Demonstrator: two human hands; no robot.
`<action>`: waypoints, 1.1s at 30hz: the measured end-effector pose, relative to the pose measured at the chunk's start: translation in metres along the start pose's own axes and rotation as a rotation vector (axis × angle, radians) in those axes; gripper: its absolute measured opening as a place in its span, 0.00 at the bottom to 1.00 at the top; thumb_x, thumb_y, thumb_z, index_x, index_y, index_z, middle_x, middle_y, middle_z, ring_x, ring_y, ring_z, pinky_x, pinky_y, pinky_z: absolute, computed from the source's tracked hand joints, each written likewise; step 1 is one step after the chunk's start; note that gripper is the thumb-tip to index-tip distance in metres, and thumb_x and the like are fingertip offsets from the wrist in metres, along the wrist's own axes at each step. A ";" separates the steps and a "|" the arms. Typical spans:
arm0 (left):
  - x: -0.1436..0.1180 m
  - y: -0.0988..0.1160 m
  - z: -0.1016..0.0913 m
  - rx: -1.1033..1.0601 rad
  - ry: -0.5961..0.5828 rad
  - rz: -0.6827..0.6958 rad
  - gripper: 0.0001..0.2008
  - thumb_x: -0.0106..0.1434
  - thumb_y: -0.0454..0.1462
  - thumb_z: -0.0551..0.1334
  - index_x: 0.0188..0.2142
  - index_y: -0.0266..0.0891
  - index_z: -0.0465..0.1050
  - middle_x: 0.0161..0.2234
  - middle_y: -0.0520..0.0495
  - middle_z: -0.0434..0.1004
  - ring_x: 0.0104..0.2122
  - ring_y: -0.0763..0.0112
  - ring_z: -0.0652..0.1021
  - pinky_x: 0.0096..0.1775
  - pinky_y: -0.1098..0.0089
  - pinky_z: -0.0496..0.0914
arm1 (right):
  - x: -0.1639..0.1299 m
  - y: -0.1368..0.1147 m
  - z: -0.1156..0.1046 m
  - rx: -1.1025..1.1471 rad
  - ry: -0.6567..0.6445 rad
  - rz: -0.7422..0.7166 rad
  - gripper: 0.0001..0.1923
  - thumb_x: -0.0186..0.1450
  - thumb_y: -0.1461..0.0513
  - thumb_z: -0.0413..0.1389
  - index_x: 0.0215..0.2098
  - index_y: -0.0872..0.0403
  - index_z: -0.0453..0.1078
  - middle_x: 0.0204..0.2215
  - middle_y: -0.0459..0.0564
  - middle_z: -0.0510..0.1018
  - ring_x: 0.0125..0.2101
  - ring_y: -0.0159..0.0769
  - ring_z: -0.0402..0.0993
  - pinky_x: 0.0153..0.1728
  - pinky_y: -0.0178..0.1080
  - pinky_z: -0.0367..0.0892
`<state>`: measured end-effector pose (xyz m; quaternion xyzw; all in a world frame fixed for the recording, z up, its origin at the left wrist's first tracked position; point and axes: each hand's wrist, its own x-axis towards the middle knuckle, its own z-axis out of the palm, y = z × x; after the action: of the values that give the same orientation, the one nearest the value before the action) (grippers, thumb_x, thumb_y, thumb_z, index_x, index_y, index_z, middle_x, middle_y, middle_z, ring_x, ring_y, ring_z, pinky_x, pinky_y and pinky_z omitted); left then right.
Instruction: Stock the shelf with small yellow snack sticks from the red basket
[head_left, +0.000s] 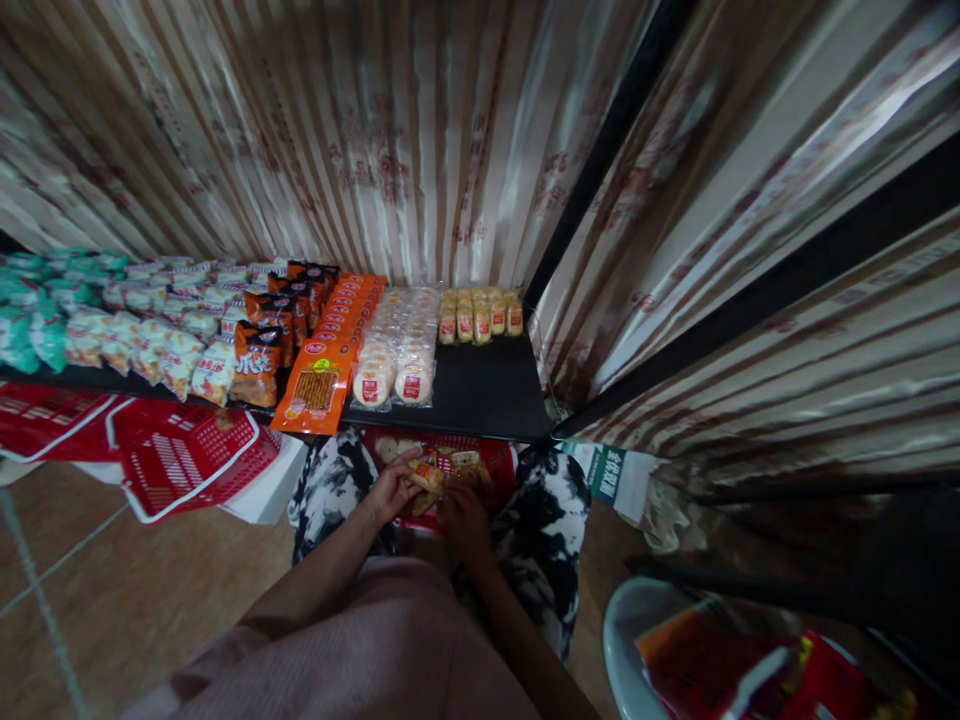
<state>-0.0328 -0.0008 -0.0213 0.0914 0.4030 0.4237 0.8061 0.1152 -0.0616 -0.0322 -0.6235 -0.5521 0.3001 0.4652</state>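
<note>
From the head view, the shelf point(487, 395) is largely stocked at left and far right, its near right part bare. My left hand point(390, 490) pinches one small yellow snack pack point(426, 476) over the red basket point(499, 460) on my lap; my right hand point(465, 520) rests curled in the basket, grip unclear. Five yellow packs point(480, 318) front the far right row; several remain in the basket.

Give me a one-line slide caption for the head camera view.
Both hands, left hand and right hand, pick packaged snacks from a red basket below a stocked black shelf.
</note>
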 end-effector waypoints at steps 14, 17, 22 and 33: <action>-0.021 0.001 0.023 0.123 -0.062 0.016 0.24 0.48 0.24 0.60 0.46 0.38 0.65 0.45 0.45 0.73 0.41 0.69 0.76 0.43 0.71 0.69 | 0.007 -0.012 -0.014 0.009 0.077 0.088 0.16 0.59 0.56 0.51 0.39 0.56 0.72 0.43 0.57 0.74 0.45 0.40 0.68 0.50 0.45 0.62; -0.023 -0.002 0.031 0.192 -0.079 0.007 0.22 0.47 0.24 0.62 0.43 0.37 0.66 0.41 0.45 0.74 0.39 0.71 0.76 0.43 0.73 0.69 | 0.009 -0.012 -0.016 0.004 0.124 0.136 0.19 0.58 0.54 0.52 0.42 0.57 0.70 0.43 0.58 0.73 0.45 0.42 0.68 0.48 0.46 0.63; -0.019 -0.013 0.040 0.340 -0.064 -0.007 0.24 0.43 0.29 0.66 0.41 0.38 0.66 0.30 0.51 0.74 0.26 0.76 0.75 0.30 0.76 0.67 | 0.012 -0.011 -0.017 0.039 0.176 0.189 0.20 0.55 0.53 0.54 0.42 0.56 0.68 0.41 0.55 0.74 0.43 0.42 0.70 0.46 0.44 0.65; -0.022 -0.007 0.072 0.608 -0.070 0.229 0.15 0.43 0.36 0.66 0.32 0.39 0.67 0.30 0.52 0.73 0.30 0.75 0.72 0.34 0.75 0.64 | 0.028 -0.025 -0.032 0.051 0.167 0.113 0.22 0.57 0.58 0.53 0.49 0.56 0.65 0.45 0.56 0.72 0.46 0.41 0.69 0.48 0.45 0.64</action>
<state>0.0169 -0.0078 0.0347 0.3872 0.4705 0.3682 0.7023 0.1399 -0.0434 0.0066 -0.6646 -0.4676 0.2868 0.5074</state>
